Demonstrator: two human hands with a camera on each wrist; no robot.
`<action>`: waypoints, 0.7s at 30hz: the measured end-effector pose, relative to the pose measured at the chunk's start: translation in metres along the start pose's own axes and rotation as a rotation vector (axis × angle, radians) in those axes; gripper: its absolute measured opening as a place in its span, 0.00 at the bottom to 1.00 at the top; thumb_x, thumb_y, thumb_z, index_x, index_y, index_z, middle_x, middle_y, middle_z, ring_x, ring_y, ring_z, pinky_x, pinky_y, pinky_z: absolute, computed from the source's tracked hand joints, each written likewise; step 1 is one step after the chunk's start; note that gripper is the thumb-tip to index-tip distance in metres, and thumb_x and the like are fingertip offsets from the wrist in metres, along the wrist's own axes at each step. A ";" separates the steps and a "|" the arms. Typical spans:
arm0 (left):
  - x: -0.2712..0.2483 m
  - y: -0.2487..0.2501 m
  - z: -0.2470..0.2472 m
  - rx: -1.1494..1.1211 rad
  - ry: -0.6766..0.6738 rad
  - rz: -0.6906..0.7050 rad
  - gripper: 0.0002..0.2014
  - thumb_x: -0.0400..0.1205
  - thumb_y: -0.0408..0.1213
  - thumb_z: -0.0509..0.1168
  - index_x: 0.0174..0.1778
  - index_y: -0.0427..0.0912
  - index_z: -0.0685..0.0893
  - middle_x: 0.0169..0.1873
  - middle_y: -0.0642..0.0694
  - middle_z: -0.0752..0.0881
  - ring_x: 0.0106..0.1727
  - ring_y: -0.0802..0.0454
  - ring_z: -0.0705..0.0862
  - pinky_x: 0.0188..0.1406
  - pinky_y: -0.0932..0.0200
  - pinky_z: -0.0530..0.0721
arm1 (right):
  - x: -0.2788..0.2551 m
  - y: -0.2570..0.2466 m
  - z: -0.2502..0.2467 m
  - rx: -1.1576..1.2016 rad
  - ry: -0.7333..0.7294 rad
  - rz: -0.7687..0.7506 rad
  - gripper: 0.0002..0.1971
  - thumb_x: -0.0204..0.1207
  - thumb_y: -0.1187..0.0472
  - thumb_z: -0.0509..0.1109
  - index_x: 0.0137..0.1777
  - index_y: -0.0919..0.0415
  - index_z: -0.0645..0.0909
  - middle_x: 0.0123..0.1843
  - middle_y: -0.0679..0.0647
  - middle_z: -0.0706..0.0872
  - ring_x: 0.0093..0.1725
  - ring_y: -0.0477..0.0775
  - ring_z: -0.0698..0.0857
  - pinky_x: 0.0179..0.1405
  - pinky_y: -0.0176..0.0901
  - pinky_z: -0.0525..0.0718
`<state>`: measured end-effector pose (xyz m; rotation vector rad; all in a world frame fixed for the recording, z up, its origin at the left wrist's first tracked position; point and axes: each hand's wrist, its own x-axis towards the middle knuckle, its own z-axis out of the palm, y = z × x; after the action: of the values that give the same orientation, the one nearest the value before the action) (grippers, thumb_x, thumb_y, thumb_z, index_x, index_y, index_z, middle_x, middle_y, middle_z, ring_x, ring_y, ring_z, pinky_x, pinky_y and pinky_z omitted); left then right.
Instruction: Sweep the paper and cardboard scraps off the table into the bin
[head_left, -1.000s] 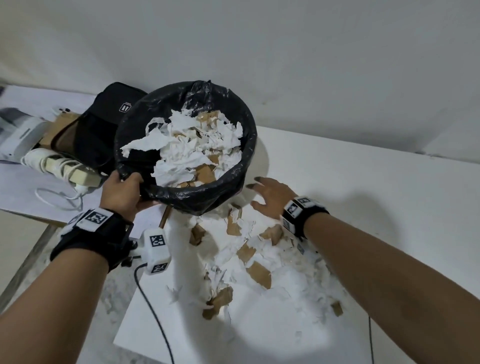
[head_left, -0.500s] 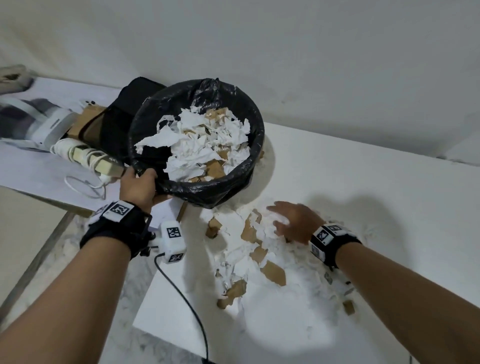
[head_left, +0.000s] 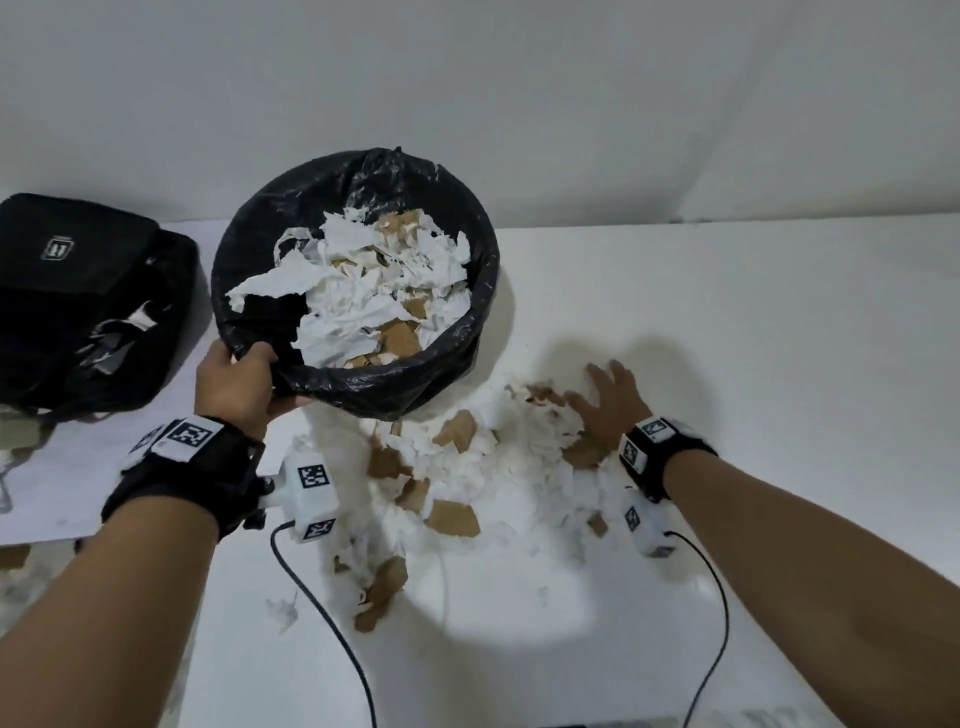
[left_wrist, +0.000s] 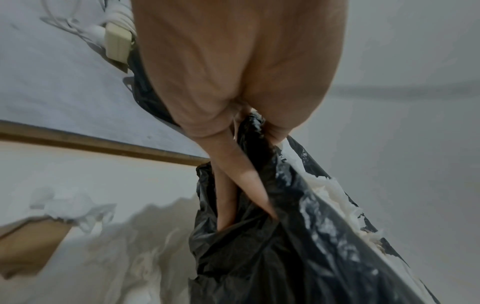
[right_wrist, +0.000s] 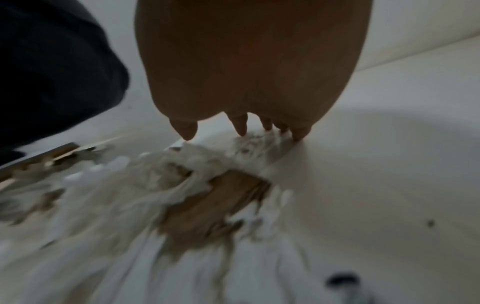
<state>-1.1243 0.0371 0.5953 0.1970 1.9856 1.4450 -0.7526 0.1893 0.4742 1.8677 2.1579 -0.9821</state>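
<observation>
Head view was evenly lit, soft and slightly hazy; a bright pool sat on the near counter (head_left: 519, 613), with a soft shadow around the right hand (head_left: 608, 405). Edges bowed with wide-angle distortion. Right wrist view was dim and motion-smeared. Left wrist view was soft, with highlights on the bin liner (left_wrist: 311, 236).

white table (head_left: 727, 322) | on it: paper and cardboard scraps (head_left: 467, 467) | black case (head_left: 78, 291) on adjoining surface
</observation>
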 end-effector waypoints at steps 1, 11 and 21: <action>-0.001 -0.002 0.006 0.005 -0.009 -0.001 0.10 0.87 0.26 0.59 0.62 0.39 0.78 0.44 0.41 0.84 0.38 0.44 0.86 0.19 0.60 0.87 | -0.010 -0.006 0.006 0.013 -0.010 -0.057 0.38 0.82 0.37 0.60 0.87 0.50 0.53 0.89 0.53 0.44 0.88 0.56 0.44 0.86 0.53 0.52; 0.001 -0.001 0.044 0.019 -0.066 -0.033 0.10 0.88 0.27 0.60 0.64 0.40 0.79 0.46 0.41 0.85 0.41 0.41 0.88 0.22 0.56 0.90 | -0.005 -0.004 -0.014 0.059 0.120 -0.222 0.32 0.84 0.42 0.60 0.85 0.50 0.59 0.85 0.55 0.63 0.83 0.56 0.65 0.81 0.53 0.65; 0.015 0.004 0.039 -0.006 -0.015 0.000 0.11 0.88 0.25 0.58 0.64 0.39 0.79 0.44 0.42 0.84 0.39 0.42 0.86 0.20 0.60 0.88 | 0.009 -0.050 0.006 -0.041 -0.139 -0.267 0.38 0.83 0.34 0.52 0.88 0.49 0.49 0.89 0.50 0.44 0.88 0.55 0.46 0.84 0.58 0.51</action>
<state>-1.1139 0.0761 0.5859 0.2050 1.9683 1.4456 -0.8023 0.1919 0.4841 1.4711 2.3631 -1.0699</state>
